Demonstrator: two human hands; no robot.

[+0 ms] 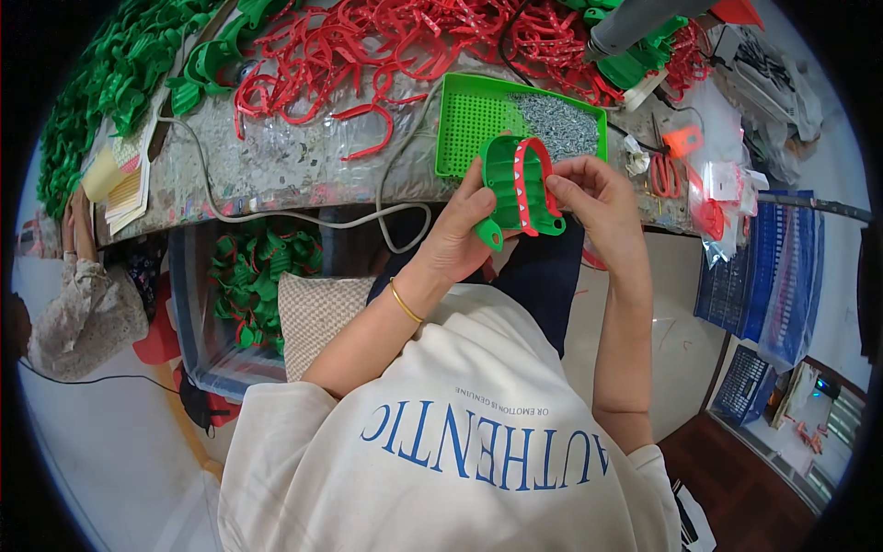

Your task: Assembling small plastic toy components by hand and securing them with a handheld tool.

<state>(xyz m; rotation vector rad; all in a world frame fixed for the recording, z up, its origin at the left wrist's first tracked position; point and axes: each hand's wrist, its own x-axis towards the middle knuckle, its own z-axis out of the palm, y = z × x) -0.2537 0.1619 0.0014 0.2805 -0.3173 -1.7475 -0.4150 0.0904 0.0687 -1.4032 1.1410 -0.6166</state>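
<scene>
My left hand (463,225) is closed round the edge of a green curved plastic part (502,169), with its thumb on the near side. A red curved strip (521,189) with white triangle marks arches over the green part. With thumb and fingers my right hand (600,198) pinches the right side of the red strip. Both pieces are held up before the bench edge. Just beyond them sits a light green tray (478,115), its right end filled with many small silver screws (563,124). What lies behind the left fingers is hidden.
Red strips (368,55) and green parts (110,87) heap along the bench. A grey cable (207,175) trails over its edge. A grey tool (635,28) hangs above. Red-handled scissors (664,175) lie right. A blue crate (189,304) holds assembled parts. Another person's hand (80,225) is far left.
</scene>
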